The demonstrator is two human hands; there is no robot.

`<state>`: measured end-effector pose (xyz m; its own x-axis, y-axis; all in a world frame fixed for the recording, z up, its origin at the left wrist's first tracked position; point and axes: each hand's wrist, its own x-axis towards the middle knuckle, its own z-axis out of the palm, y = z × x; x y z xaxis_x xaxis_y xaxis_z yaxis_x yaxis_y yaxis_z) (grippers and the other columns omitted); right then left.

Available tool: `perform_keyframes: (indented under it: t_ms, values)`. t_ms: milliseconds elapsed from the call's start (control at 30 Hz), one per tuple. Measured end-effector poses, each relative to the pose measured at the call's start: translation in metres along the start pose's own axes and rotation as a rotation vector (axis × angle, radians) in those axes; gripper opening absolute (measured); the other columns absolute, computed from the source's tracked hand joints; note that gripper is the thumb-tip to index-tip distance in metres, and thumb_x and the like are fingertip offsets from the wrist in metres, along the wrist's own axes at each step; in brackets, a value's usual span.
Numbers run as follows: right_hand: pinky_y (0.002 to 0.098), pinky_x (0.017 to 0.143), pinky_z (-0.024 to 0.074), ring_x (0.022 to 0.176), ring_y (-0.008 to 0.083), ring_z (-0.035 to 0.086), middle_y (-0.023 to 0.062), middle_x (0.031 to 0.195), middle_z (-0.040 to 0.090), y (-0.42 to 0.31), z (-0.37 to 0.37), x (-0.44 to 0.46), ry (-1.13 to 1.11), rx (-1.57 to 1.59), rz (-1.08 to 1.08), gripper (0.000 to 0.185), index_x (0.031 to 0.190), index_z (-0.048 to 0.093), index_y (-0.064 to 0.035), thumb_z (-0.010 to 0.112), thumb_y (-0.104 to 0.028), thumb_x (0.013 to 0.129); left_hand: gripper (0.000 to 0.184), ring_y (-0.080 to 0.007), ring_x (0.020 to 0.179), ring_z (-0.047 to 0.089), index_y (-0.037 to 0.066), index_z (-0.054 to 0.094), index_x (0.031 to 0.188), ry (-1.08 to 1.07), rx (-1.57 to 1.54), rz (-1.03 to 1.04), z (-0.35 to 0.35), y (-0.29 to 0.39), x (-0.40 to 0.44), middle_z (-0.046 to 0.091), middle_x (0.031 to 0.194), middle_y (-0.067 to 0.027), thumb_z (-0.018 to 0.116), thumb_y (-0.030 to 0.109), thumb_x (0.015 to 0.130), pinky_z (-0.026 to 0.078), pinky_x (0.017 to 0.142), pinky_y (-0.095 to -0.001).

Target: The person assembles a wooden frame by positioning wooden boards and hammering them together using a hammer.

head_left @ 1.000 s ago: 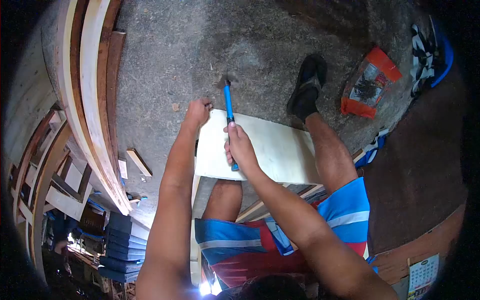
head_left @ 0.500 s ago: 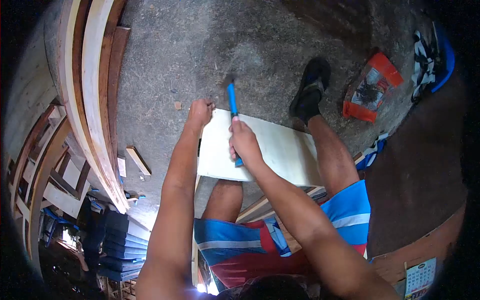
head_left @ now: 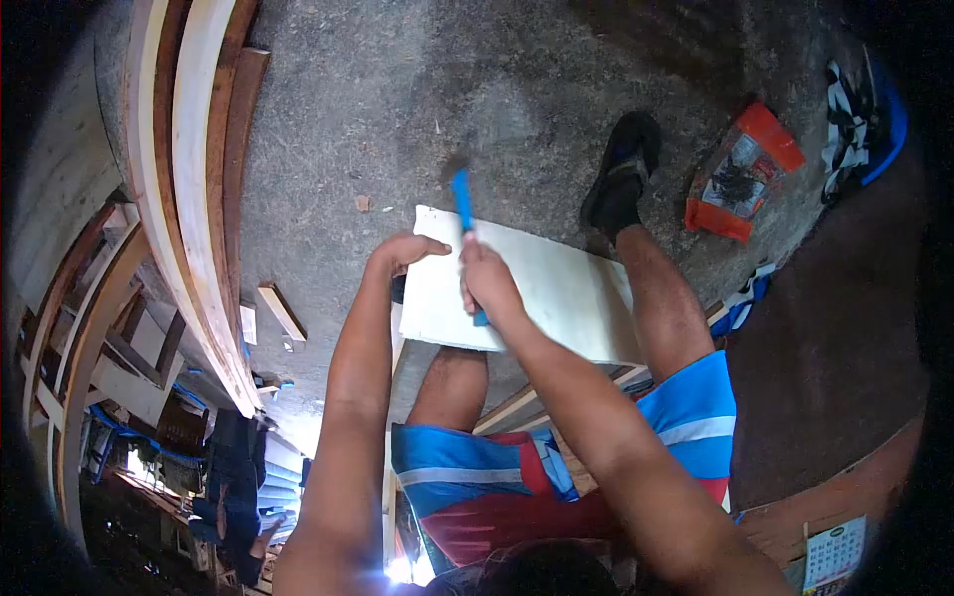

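A pale wooden board [head_left: 542,283] lies across in front of my legs. My left hand [head_left: 412,250] grips the board's left edge, with its thumb on the top face and its other fingers hidden beneath. Over the board, my right hand [head_left: 485,273] is closed around the handle of a hammer [head_left: 461,199] with a blue shaft. The hammer's dark head is blurred and points away from me, beyond the board's far edge.
Long curved planks [head_left: 199,119] stand at the left, near wooden frames [head_left: 84,308]. A small wood offcut [head_left: 282,311] lies on the concrete floor [head_left: 338,129]. An orange bag [head_left: 743,171] rests beyond my foot at the right. Another person [head_left: 234,497] is at lower left.
My left hand has moved back along the board's left edge, and its thumb now lies on top. The hammer and my right hand have shifted slightly right.
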<state>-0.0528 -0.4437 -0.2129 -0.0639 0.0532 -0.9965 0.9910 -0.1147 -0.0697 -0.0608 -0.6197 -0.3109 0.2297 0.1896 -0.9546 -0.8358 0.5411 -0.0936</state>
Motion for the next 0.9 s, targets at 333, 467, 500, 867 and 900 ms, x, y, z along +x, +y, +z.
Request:
perform_keyframes:
  t_ms: [333, 467, 500, 867, 900]
  values:
    - [0.0317, 0.039, 0.0415, 0.038, 0.0165, 0.050, 0.0077, 0.055, 0.051, -0.004, 0.003, 0.000, -0.197, -0.249, 0.129, 0.052, 0.087, 0.053, -0.0024, 0.033, -0.049, 0.100, 0.037, -0.0231, 0.089, 0.067, -0.004, 0.063, 0.111, -0.137, -0.263, 0.002, 0.003, -0.007, 0.003, 0.068, 0.102, -0.0137, 0.069, 0.017, 0.081, 0.053, 0.079, -0.0344]
    - [0.0264, 0.035, 0.0357, 0.038, 0.0107, 0.043, -0.0001, 0.053, 0.042, -0.052, -0.003, -0.028, 0.041, 0.131, -0.113, 0.046, 0.086, 0.049, -0.0080, 0.033, -0.049, 0.100, 0.038, -0.0231, 0.089, 0.067, -0.005, 0.063, 0.110, -0.105, -0.283, 0.030, 0.001, -0.011, 0.006, 0.068, 0.102, -0.0141, 0.070, 0.016, 0.079, 0.053, 0.078, -0.0344]
    - [0.0264, 0.035, 0.0357, 0.038, 0.0107, 0.043, -0.0001, 0.053, 0.042, -0.049, -0.002, -0.023, 0.042, 0.131, -0.103, 0.046, 0.086, 0.049, -0.0080, 0.033, -0.049, 0.100, 0.038, -0.0230, 0.089, 0.067, -0.005, 0.063, 0.109, -0.109, -0.269, 0.030, 0.002, -0.012, 0.008, 0.068, 0.102, -0.0142, 0.071, 0.016, 0.079, 0.053, 0.078, -0.0343]
    - [0.0262, 0.036, 0.0356, 0.040, 0.0106, 0.042, 0.0000, 0.054, 0.043, -0.064, -0.005, -0.027, 0.186, 0.147, -0.412, 0.049, 0.086, 0.048, -0.0080, 0.027, -0.050, 0.101, 0.038, -0.0250, 0.086, 0.067, -0.007, 0.063, 0.108, -0.073, -0.269, 0.030, 0.006, -0.006, -0.002, 0.068, 0.100, -0.0161, 0.071, 0.012, 0.076, 0.054, 0.074, -0.0369]
    - [0.0261, 0.036, 0.0354, 0.040, 0.0106, 0.043, 0.0001, 0.054, 0.043, -0.064, -0.001, -0.023, 0.297, 0.166, -0.534, 0.049, 0.086, 0.047, -0.0078, 0.026, -0.049, 0.101, 0.037, -0.0250, 0.086, 0.067, -0.007, 0.063, 0.107, -0.044, -0.274, 0.037, 0.004, -0.005, -0.002, 0.068, 0.099, -0.0161, 0.072, 0.011, 0.076, 0.054, 0.074, -0.0369]
